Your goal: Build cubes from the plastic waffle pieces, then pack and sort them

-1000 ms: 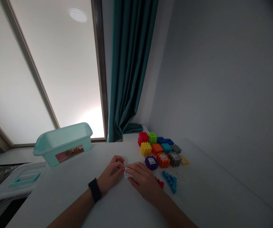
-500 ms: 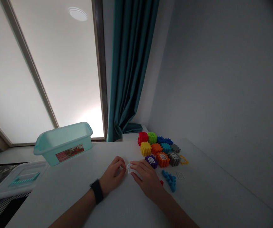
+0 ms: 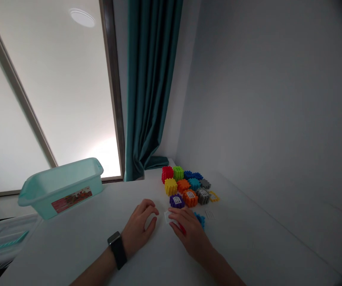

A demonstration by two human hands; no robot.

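Observation:
My right hand (image 3: 188,229) has its fingers and thumb around a small white window-lattice piece (image 3: 167,217) at the table surface. A red piece (image 3: 182,228) shows beneath that hand, and a blue toothed piece (image 3: 200,219) is partly hidden behind it. My left hand (image 3: 139,224), with a black watch on the wrist, rests on the table to the left. Its thumb and fingers are curved but apart, holding nothing. Just beyond the right hand stands a purple block (image 3: 177,201) with a white window on top, beside an orange block (image 3: 190,198) and a grey block (image 3: 203,196), also with windows.
Behind them are more blocks, including a yellow block (image 3: 171,186), a red block (image 3: 167,174) and a green block (image 3: 178,172). A yellow frame (image 3: 214,196) and a white lattice piece (image 3: 209,215) lie at right. A mint tub (image 3: 69,174) stands left, near a clear lid (image 3: 6,234).
My right hand has moved the white window piece rightward, away from my left hand, and now covers more of the blue piece. My left hand's fingers have opened. The view has turned right.

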